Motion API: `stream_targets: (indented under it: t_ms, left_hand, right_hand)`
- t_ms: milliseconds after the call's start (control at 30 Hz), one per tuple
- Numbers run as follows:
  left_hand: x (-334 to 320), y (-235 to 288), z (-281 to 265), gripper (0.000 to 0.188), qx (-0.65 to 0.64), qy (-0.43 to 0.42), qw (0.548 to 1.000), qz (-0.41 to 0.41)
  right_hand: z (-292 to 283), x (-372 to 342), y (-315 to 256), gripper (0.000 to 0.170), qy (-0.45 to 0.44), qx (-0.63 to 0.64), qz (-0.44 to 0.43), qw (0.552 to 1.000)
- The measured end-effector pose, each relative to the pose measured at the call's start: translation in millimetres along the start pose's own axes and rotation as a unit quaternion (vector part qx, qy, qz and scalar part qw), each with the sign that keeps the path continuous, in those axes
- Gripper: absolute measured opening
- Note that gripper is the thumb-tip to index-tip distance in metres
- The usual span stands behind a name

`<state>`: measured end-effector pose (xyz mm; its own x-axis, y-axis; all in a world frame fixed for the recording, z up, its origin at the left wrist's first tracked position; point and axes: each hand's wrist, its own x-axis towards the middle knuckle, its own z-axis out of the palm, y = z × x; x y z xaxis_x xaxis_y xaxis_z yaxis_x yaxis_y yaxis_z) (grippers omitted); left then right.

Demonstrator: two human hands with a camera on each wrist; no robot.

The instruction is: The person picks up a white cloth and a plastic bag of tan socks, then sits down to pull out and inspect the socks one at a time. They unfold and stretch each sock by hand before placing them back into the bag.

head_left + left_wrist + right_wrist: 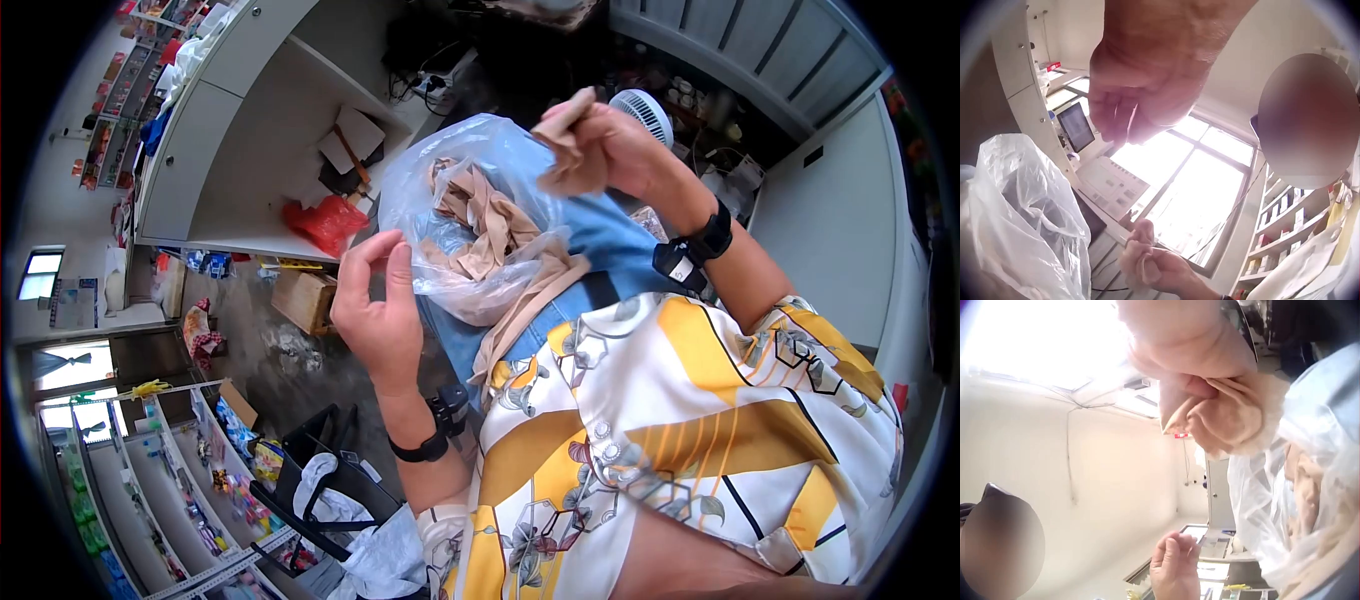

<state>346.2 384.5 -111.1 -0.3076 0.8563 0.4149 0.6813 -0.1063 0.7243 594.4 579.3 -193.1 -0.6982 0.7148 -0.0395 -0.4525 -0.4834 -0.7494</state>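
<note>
My right hand (pixel 625 150) holds a crumpled beige cloth piece (pixel 572 150) up beyond the lap, gripped between thumb and fingers. The right wrist view shows its loose folds (pixel 1229 422) bunched below the fingers. My left hand (pixel 378 315) is raised beside the bag, fingers loosely bent, with nothing seen in it. Between the hands a clear plastic bag (pixel 405 190) sits wide-mouthed on the lap. Inside lie more beige cloth pieces (pixel 490 225), thin and tangled. Another long beige strip (pixel 530 310) hangs over the bag's near rim onto the jeans.
A pale cabinet (pixel 215 110) with an open compartment stands at the left, a red plastic bag (pixel 328 222) in it. A white fan (pixel 642 112) stands beyond my right hand. Below left are a cardboard box (pixel 303 300), a black chair (pixel 330 480) and stocked shelves (pixel 165 480).
</note>
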Motion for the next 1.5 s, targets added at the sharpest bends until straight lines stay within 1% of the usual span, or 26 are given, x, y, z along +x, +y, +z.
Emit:
stream_targets:
  t_ms: [33, 67, 100, 167, 200, 233, 267, 300, 333, 400, 433, 533, 567, 633, 667, 733, 800, 900, 933, 967, 1000, 1033, 1133, 1233, 1333, 1500]
  left_hand:
    - [-2, -8, -1, 0.022, -0.01, -0.001, 0.997, -0.073]
    - [-3, -15, 4, 0.022, -0.013, -0.033, 0.996, -0.076]
    - [-4, -24, 12, 0.021, -0.016, -0.067, 0.994, -0.079]
    - [-4, -37, 33, 0.026, -0.005, -0.144, 0.986, -0.084]
    - [-2, -41, 46, 0.032, 0.008, -0.184, 0.979, -0.082]
    - [1, -43, 59, 0.038, 0.041, -0.177, 0.983, -0.019]
    - [4, -46, 72, 0.043, 0.074, -0.168, 0.982, 0.043]
    - [8, -49, 83, 0.049, 0.107, -0.157, 0.976, 0.105]
    - [11, -51, 91, 0.052, 0.141, -0.185, 0.968, 0.098]
    - [17, -59, 102, 0.059, 0.208, -0.239, 0.945, 0.084]
    - [17, -74, 105, 0.053, 0.224, -0.276, 0.933, 0.054]
    - [20, -89, 98, 0.05, 0.215, -0.259, 0.941, 0.028]
    - [19, -83, 88, 0.043, 0.226, -0.217, 0.949, 0.017]
    - [24, -85, 68, 0.034, 0.158, -0.102, 0.982, 0.016]
    - [26, -79, 56, 0.027, 0.115, -0.07, 0.989, -0.065]
    - [34, -77, 36, 0.026, 0.135, 0.012, 0.991, -0.013]
    - [38, -93, 31, 0.027, -0.021, 0.045, 0.993, -0.111]
    - [37, -81, 44, 0.04, -0.113, -0.001, 0.989, -0.093]
    - [35, -68, 54, 0.05, -0.122, -0.066, 0.99, -0.025]
    - [26, -48, 63, 0.054, -0.113, -0.149, 0.982, -0.031]
    - [17, -37, 68, 0.056, -0.054, -0.231, 0.971, 0.012]
    - [4, -33, 76, 0.053, 0.023, -0.276, 0.96, 0.046]
    - [-18, -38, 88, 0.044, 0.037, -0.333, 0.933, 0.133]
    - [-13, -37, 78, 0.033, 0.021, -0.356, 0.934, -0.009]
    - [3, -62, 80, 0.025, 0.109, -0.163, 0.98, 0.028]
    - [32, -88, 110, 0.023, 0.233, -0.152, 0.96, 0.024]
  right_hand:
    - [-8, -5, -7, 0.03, 0.027, -0.028, 0.008, 0.999]
    - [-11, -7, -12, 0.029, 0.055, -0.055, 0.015, 0.997]
    - [-10, -5, -5, 0.031, 0.122, -0.114, 0.006, 0.986]
    - [-6, -5, 10, 0.033, 0.059, -0.289, -0.032, 0.955]
    - [-4, -4, 17, 0.034, 0.027, -0.374, -0.051, 0.926]
    - [-3, -2, 28, 0.036, 0.002, -0.445, -0.054, 0.894]
    - [2, -1, 36, 0.038, -0.066, -0.514, -0.14, 0.844]
    - [8, -2, 39, 0.035, -0.097, -0.574, -0.137, 0.802]
    - [14, -3, 42, 0.032, -0.128, -0.629, -0.133, 0.755]
    - [20, 0, 51, 0.025, -0.124, -0.708, -0.12, 0.685]
    - [19, 1, 55, 0.022, -0.12, -0.744, -0.114, 0.647]
    - [10, 4, 61, 0.004, -0.109, -0.756, -0.173, 0.622]
    - [8, 1, 58, 0.002, -0.108, -0.75, -0.169, 0.63]
    - [5, -6, 45, 0.01, -0.105, -0.74, -0.164, 0.644]
    - [2, -9, 41, 0.012, -0.104, -0.745, -0.179, 0.634]
    - [-1, -14, 36, 0.016, -0.103, -0.754, -0.209, 0.613]
    - [4, -16, 35, 0.016, -0.099, -0.751, -0.259, 0.599]
    - [10, -18, 36, 0.014, -0.096, -0.752, -0.272, 0.593]
    - [12, -19, 37, 0.013, -0.096, -0.753, -0.267, 0.594]
    - [12, -19, 38, 0.011, -0.093, -0.748, -0.265, 0.601]
    - [12, -20, 39, 0.01, -0.09, -0.743, -0.265, 0.608]
    - [11, -20, 40, 0.009, -0.087, -0.738, -0.264, 0.614]
    - [10, -22, 37, 0.011, -0.074, -0.718, -0.238, 0.65]
    - [7, -23, 33, 0.014, -0.05, -0.696, -0.215, 0.683]
    - [8, -22, 34, 0.015, -0.038, -0.667, -0.203, 0.716]
    - [19, -20, 34, 0.017, -0.028, -0.641, -0.196, 0.741]
